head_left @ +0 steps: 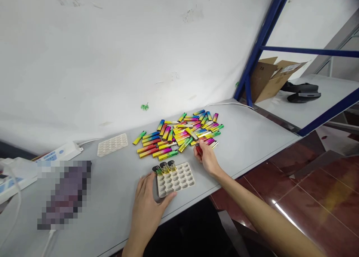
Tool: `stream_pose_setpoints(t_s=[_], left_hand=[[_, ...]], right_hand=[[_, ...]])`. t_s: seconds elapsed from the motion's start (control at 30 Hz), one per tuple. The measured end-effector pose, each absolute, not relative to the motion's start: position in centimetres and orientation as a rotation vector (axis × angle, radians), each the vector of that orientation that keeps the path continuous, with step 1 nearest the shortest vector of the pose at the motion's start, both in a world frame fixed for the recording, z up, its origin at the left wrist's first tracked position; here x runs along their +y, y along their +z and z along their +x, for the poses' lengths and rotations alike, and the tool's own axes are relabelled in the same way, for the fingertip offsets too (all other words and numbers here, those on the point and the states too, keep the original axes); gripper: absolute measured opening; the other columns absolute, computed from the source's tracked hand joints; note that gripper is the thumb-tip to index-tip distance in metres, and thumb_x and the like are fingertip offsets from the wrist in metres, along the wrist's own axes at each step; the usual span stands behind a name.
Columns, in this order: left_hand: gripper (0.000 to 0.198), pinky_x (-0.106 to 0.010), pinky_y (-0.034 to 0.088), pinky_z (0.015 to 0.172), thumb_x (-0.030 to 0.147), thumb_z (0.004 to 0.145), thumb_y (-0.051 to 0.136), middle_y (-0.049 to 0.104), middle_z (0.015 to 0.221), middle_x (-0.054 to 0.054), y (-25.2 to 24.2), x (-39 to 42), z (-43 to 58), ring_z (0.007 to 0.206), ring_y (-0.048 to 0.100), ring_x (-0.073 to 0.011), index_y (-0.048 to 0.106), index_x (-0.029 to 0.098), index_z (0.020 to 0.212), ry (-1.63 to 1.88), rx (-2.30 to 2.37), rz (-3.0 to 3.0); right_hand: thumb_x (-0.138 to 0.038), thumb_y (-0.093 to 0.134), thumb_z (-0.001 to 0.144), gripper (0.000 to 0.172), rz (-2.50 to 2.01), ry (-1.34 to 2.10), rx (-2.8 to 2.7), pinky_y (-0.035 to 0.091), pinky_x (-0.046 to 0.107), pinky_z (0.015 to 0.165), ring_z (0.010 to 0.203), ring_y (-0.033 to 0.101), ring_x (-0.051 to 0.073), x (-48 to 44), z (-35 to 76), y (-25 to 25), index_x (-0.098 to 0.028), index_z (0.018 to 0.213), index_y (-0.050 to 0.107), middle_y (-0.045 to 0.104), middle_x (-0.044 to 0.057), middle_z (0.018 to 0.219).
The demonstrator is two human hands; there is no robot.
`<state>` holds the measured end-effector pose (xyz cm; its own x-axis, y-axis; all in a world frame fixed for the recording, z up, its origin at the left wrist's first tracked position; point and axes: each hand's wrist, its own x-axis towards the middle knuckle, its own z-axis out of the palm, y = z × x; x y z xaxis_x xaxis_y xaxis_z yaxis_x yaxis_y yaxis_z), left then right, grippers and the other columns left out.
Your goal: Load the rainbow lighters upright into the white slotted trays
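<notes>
A pale tray with rows of oval holes lies near the table's front edge. Three lighters with black tops stand upright in its back row, at the left end. My left hand grips the tray's near left corner, fingers along the left side and thumb at the front edge. Behind and to the right of the tray, my right hand is closed around a red lighter, partly hidden by the fingers. Just beyond it spreads a loose pile of shiny lighters in yellow blended with red, blue, green and magenta.
A second pale tray lies at the left by the wall. Further left are a power strip and a blurred-out object with a white cable. A blue metal frame rises at the right, with a cardboard box behind it.
</notes>
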<state>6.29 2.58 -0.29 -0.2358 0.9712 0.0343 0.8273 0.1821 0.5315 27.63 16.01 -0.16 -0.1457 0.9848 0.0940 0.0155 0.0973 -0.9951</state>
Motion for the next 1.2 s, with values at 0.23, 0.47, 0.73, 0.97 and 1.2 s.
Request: stream_pose_setpoints(t_s=[0.23,0.47,0.73,0.97,1.2], left_hand=[[0.087,-0.053,0.040,0.110,0.068,0.075,0.062,0.049,0.142,-0.018,-0.4,2.8,6.2,0.136,0.041,-0.0373,0.043,0.013,0.140,0.722,2.138,1.747],[0.086,-0.054,0.042,0.109,0.066,0.076,0.063,0.047,0.142,-0.017,-0.4,2.8,6.3,0.134,0.043,-0.0367,0.041,0.016,0.142,0.725,2.140,1.713],[0.086,-0.053,0.041,0.109,0.064,0.076,0.064,0.048,0.142,-0.017,-0.4,2.6,6.3,0.137,0.040,-0.0366,0.040,0.014,0.142,0.722,2.136,1.711],[0.084,-0.056,0.041,0.109,0.064,0.077,0.064,0.049,0.141,-0.017,-0.6,2.6,6.3,0.136,0.042,-0.0366,0.041,0.014,0.141,0.750,2.130,1.753],[0.083,-0.058,0.043,0.107,0.064,0.077,0.063,0.050,0.141,-0.017,-0.7,2.5,6.2,0.137,0.041,-0.0386,0.042,0.015,0.141,0.739,2.139,1.745]], right_hand=[[-0.058,0.021,0.100,0.061,-1.036,1.118,-1.499,0.025,0.029,0.049,0.043,0.030,0.012,15.9,27.8,-0.4,-0.023,0.053,0.037,0.031,-0.003,0.044],[-0.065,0.023,0.098,0.061,-1.004,1.196,-1.323,0.032,0.027,0.049,0.052,0.039,0.013,15.6,27.3,-0.2,-0.020,0.075,0.057,0.044,-0.001,0.059],[-0.042,0.064,0.090,0.025,-0.886,1.063,-1.548,0.050,0.034,0.087,0.094,0.062,0.019,15.4,27.4,-0.3,-0.021,0.103,0.063,0.065,0.006,0.103],[-0.039,0.069,0.086,0.020,-0.855,1.149,-1.689,0.050,0.030,0.074,0.080,0.064,0.017,15.2,27.4,0.0,-0.021,0.095,0.065,0.068,0.002,0.087],[-0.034,0.065,0.089,0.022,-0.859,0.953,-1.896,0.050,0.031,0.073,0.082,0.061,0.017,14.5,27.2,0.2,-0.021,0.106,0.064,0.068,0.005,0.093]])
